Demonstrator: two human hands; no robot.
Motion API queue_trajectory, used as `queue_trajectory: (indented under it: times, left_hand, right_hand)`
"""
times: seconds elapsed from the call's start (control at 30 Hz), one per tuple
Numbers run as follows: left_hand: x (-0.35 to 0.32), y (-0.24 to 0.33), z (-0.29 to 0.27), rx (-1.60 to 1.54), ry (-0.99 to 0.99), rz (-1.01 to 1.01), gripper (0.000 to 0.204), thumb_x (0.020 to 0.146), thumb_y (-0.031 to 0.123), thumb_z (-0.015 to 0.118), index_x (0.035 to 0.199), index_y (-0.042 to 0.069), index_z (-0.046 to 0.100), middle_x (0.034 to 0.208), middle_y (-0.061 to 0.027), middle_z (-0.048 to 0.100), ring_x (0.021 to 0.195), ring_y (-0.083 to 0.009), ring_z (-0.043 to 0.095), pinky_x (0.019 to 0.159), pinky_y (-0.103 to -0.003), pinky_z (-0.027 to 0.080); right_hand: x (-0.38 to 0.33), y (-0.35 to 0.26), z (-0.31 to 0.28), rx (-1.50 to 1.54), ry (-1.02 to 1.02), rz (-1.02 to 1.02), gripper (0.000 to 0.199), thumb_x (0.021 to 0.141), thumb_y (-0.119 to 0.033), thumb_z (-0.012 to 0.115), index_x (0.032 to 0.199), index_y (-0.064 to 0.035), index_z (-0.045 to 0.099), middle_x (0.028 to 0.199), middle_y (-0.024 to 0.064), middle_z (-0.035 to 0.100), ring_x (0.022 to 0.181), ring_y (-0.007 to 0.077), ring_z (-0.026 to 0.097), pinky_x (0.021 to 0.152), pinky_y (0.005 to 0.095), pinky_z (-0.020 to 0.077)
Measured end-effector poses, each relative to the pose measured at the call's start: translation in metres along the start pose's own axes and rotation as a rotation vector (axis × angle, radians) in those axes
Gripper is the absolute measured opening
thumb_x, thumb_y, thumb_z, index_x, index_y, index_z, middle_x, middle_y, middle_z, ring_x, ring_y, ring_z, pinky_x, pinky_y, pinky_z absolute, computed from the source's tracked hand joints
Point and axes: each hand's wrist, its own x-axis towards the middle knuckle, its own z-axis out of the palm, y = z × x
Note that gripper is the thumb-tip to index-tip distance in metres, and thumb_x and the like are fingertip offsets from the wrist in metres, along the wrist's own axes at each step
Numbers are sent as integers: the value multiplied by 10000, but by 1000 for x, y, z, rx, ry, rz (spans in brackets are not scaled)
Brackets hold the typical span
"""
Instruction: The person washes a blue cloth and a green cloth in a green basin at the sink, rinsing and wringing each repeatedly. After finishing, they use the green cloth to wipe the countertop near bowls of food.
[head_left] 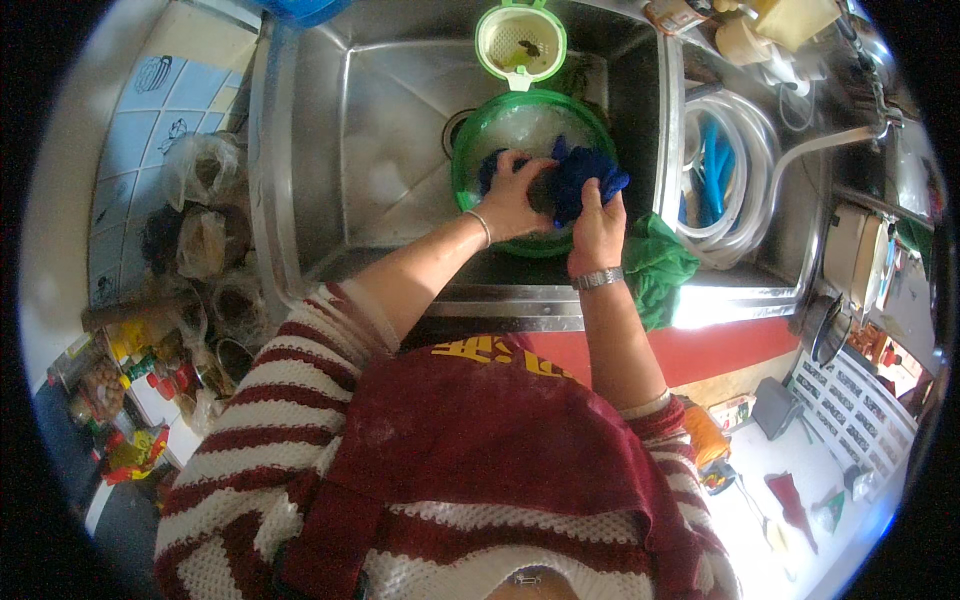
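A green round basin point(461, 180) with sudsy water stands in the steel sink. Over it my right hand point(600, 232) grips a bunched dark blue cloth point(580, 180), thumb on top. My left hand point(514, 200) is curled, thumb and fingers round a dark rounded object point(541, 192) that touches the cloth. What kind of object it is, I cannot tell, as the fingers and the cloth hide much of it. More dark blue shows beyond the left fingers.
A green-rimmed strainer basket point(521, 45) with dark scraps sits behind the basin. To the right, coiled clear hose point(740, 180) lies in a second sink bowl below a faucet point(840, 140). A green cloth point(658, 268) drapes over the sink's front edge. Plastic bags point(205, 240) crowd the left.
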Motion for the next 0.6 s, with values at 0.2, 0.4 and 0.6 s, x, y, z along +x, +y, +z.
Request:
queue_trajectory:
  times: [0.2,0.4,0.6]
  left_hand:
    - [13,-27,10,115,167,-64,582,722,47,678,1275,94,503,1227,-248,451,1117,-432,504,1001,-432,417]
    - [14,-16,5,19,285,4,250,758,-86,529,951,48,614,975,-158,626,945,-321,598,887,-402,462]
    - [-24,92,-12,-586,-75,218,286,779,-50,447,1007,24,603,1000,-103,610,1000,-227,589,955,-353,441]
  right_hand:
    - [-4,-25,6,212,16,319,479,947,-263,544,1385,-128,406,1251,134,513,1125,295,519,900,490,480]
    - [18,21,-8,413,0,828,656,941,-536,418,1451,-143,295,1503,210,254,1343,427,324,1047,653,291]
    - [45,57,-19,1050,-712,686,523,940,-516,435,1183,-73,568,1203,154,601,1094,331,559,1011,501,393]
